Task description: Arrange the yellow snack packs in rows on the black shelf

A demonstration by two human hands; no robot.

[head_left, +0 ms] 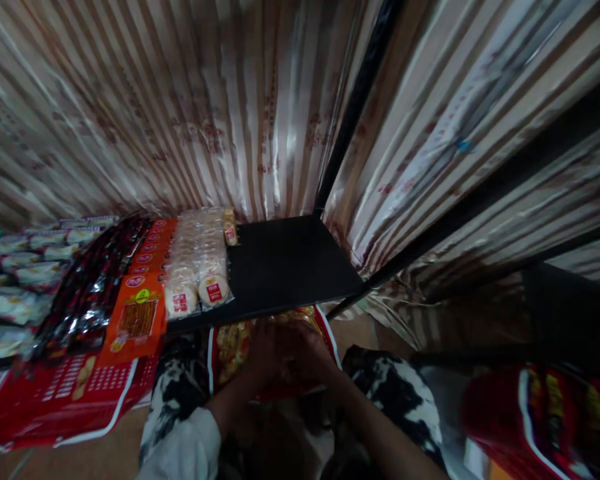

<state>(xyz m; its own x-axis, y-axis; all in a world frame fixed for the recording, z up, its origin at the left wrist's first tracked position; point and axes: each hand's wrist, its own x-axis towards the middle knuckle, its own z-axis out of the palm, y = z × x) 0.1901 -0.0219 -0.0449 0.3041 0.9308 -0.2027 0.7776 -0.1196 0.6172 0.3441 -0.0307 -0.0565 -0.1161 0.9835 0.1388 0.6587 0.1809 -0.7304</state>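
striped curtain [200, 113] behind a black post [353, 113], red package [493, 407] at lower right

Open room above the bare right part of the black shelf [290, 263], back to the striped curtain [220, 120]. White round packets [200, 260] and orange packets [145, 280] obstruct leftward; rear post [353, 110] and slanting bar [460, 219] bound the right. Shelf's front edge covers the red bag's [333, 337] far end.

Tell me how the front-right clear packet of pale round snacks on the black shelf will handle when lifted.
The packet would probably crinkle and bend at its edges, since its clear wrapper looks thin. Its glossy surface suggests it may feel slippery too.
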